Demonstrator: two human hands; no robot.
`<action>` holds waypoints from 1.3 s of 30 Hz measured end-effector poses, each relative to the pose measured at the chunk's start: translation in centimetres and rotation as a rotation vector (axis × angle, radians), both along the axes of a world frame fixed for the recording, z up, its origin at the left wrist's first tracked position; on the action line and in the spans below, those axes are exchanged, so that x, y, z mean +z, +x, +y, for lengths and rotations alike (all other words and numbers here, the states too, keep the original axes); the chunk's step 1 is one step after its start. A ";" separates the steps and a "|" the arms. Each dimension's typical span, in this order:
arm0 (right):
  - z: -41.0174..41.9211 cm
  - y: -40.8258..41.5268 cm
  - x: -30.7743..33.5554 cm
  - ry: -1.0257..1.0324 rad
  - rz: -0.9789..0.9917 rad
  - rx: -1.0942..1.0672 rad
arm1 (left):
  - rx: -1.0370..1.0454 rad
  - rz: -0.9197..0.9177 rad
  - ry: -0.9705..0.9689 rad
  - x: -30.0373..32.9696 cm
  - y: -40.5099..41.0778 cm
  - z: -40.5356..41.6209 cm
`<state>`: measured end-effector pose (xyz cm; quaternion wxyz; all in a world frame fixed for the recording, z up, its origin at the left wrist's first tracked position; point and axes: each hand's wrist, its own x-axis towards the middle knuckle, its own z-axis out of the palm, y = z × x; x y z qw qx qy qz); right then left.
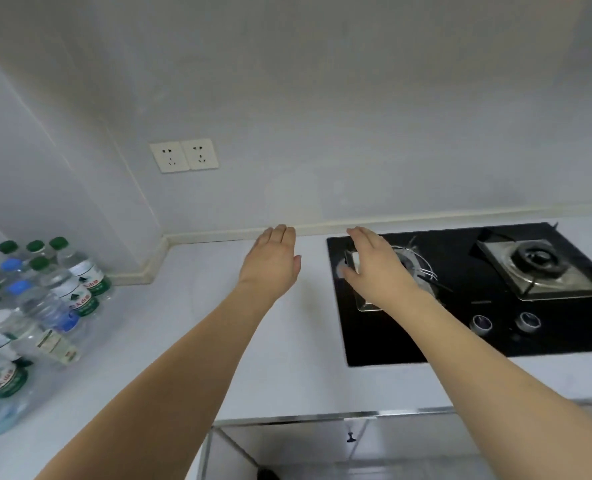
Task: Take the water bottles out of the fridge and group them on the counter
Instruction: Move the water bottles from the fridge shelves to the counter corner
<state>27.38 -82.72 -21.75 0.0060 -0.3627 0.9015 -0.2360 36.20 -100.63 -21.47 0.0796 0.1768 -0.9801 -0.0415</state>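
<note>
Several clear water bottles (pixel 41 299) with green, blue and white caps stand and lie grouped on the white counter (pixel 170 341) at the far left. My left hand (pixel 272 261) is stretched out flat over the counter, fingers straight, holding nothing. My right hand (pixel 374 268) is stretched out over the left burner of the stove, fingers straight and empty. Both hands are well to the right of the bottles. The fridge is not in view.
A black glass gas stove (pixel 495 327) with two burners and two knobs is set into the counter on the right. A double wall socket (pixel 183 155) sits on the back wall. A cabinet front with a small handle (pixel 350 437) lies below the counter edge.
</note>
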 end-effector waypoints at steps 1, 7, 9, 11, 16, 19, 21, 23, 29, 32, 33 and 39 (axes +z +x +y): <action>1.4 -0.1 0.1 0.004 0.006 -0.023 | -0.017 0.003 0.005 0.1 -0.3 1.2; 8.5 -1.0 0.8 -0.027 -0.016 -0.126 | -0.148 0.063 -0.027 1.6 -3.0 7.3; 9.6 -1.4 0.9 -0.031 -0.026 -0.146 | -0.192 0.073 -0.043 2.0 -3.9 8.7; 11.0 -2.4 1.1 -0.035 -0.020 -0.179 | -0.250 0.072 -0.058 2.3 -5.8 10.0; 13.9 -4.9 2.0 -0.025 0.014 -0.260 | -0.351 0.062 -0.053 3.0 -10.4 12.1; 16.4 -7.2 2.5 -0.010 0.019 -0.351 | -0.439 0.083 -0.045 3.6 -14.1 14.1; 18.1 -8.6 2.9 -0.009 0.024 -0.413 | -0.505 0.099 -0.040 3.8 -16.4 15.9; 19.9 -9.7 3.0 -0.017 0.027 -0.483 | -0.579 0.100 -0.040 3.9 -18.6 18.0; 27.4 -10.7 2.7 0.001 0.035 -0.657 | -0.774 0.113 -0.031 3.4 -23.2 25.8; 32.9 -10.8 2.7 0.020 0.030 -0.750 | -0.869 0.109 -0.032 3.5 -24.9 31.7; 34.0 -10.8 2.8 0.024 0.030 -0.758 | -0.882 0.116 -0.030 3.6 -25.3 32.9; 45.0 -9.7 3.1 0.030 0.026 -0.881 | -1.004 0.135 -0.022 3.9 -26.6 44.5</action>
